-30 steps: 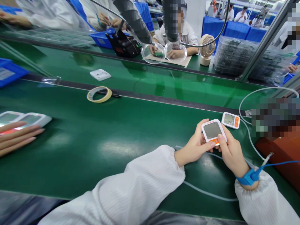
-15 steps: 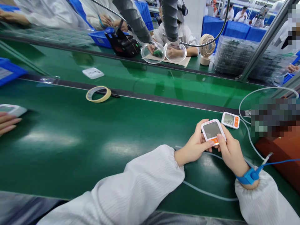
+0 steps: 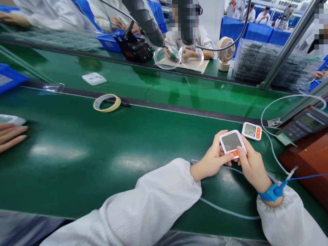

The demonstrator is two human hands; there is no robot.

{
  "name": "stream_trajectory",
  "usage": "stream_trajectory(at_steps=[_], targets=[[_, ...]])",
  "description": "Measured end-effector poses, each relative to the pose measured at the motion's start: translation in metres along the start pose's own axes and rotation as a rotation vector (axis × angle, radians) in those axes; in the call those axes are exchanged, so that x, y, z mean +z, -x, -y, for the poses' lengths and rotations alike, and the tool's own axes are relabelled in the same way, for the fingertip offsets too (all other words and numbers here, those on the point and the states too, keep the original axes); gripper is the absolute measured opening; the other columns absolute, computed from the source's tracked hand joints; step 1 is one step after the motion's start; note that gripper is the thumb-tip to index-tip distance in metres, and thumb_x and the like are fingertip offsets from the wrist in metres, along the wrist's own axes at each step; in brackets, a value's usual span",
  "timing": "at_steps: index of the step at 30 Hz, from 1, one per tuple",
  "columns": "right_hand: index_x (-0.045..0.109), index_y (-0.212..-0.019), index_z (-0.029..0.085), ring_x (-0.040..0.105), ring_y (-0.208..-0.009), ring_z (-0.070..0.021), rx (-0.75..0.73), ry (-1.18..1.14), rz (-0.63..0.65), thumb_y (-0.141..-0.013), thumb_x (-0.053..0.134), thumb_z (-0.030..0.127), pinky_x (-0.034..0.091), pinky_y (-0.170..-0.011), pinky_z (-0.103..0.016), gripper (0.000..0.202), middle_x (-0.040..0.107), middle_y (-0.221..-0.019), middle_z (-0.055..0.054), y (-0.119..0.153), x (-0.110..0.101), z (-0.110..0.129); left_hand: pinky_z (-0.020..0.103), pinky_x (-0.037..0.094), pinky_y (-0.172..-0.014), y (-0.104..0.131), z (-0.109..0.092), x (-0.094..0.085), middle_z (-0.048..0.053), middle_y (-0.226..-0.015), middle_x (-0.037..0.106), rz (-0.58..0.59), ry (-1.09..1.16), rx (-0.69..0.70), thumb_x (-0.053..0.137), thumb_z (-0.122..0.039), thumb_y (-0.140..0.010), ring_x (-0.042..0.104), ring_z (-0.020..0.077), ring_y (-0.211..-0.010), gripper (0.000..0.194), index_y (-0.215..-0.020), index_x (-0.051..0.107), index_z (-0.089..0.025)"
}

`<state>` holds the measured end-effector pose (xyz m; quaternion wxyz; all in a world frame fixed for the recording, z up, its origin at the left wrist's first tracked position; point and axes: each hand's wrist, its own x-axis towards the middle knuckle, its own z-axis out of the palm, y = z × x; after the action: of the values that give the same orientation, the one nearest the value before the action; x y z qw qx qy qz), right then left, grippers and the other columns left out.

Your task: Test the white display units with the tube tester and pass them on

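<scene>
Between both hands I hold a white handheld monitor (image 3: 232, 141) with a grey, blank-looking screen and orange buttons. My left hand (image 3: 211, 160) grips its left side, thumb on the lower edge near the buttons. From the right, my right hand (image 3: 252, 167) holds it with the thumb by the orange buttons; a blue wrist strap (image 3: 271, 193) circles that wrist. The fingers behind the monitor are mostly hidden. Just beyond my right hand lies a second white monitor (image 3: 251, 131), its screen showing digits. A pale tube (image 3: 230, 213) runs under my forearms.
A roll of tape (image 3: 107, 103) and a dark pen lie at the table's far edge. At right stand an orange-brown box (image 3: 307, 164) and a grey meter (image 3: 306, 123). Another person's hand (image 3: 12, 136) touches a white device at left. A white part (image 3: 94, 79) sits on the green belt.
The white part on the belt has shifted left. The other person's hand at left has moved slightly right. My hands and the monitor have stayed in place.
</scene>
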<state>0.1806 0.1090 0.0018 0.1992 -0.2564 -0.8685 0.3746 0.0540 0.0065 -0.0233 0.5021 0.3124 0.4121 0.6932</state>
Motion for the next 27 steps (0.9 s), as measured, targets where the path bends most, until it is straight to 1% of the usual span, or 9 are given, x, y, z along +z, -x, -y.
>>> stream_trajectory(at_steps=[9, 17, 27], targets=[[0.048, -0.146, 0.018, 0.067, -0.059, -0.0166, 0.001, 0.010, 0.004, -0.100, 0.038, 0.037, 0.053, -0.062, -0.024, 0.050, 0.068, -0.071, -0.001, -0.0002, -0.0005, 0.0001, 0.023, 0.051, -0.060, -0.0002, 0.0018, -0.0005, 0.000, -0.095, 0.059, -0.003, 0.008, 0.000, 0.078, -0.038, -0.080, 0.061, 0.0120, -0.073, 0.087, -0.141, 0.017, -0.029], [0.049, -0.145, 0.018, 0.065, -0.055, -0.0157, -0.012, 0.016, 0.000, -0.100, 0.040, 0.036, 0.054, -0.061, -0.024, 0.049, 0.066, -0.067, 0.001, -0.0007, -0.0004, 0.0010, 0.023, 0.051, -0.060, 0.0004, 0.0011, -0.0006, 0.000, -0.095, 0.058, -0.001, -0.007, 0.004, 0.077, -0.038, -0.081, 0.060, 0.0108, -0.070, 0.085, -0.141, 0.018, -0.030], [0.049, -0.144, 0.019, 0.065, -0.056, -0.0174, -0.006, 0.009, 0.005, -0.101, 0.039, 0.037, 0.054, -0.060, -0.026, 0.048, 0.067, -0.069, -0.001, -0.0008, -0.0015, 0.0034, 0.023, 0.051, -0.059, 0.0000, 0.0014, -0.0004, 0.000, -0.096, 0.058, -0.009, -0.002, 0.000, 0.078, -0.038, -0.081, 0.060, 0.0108, -0.071, 0.085, -0.141, 0.018, -0.030]])
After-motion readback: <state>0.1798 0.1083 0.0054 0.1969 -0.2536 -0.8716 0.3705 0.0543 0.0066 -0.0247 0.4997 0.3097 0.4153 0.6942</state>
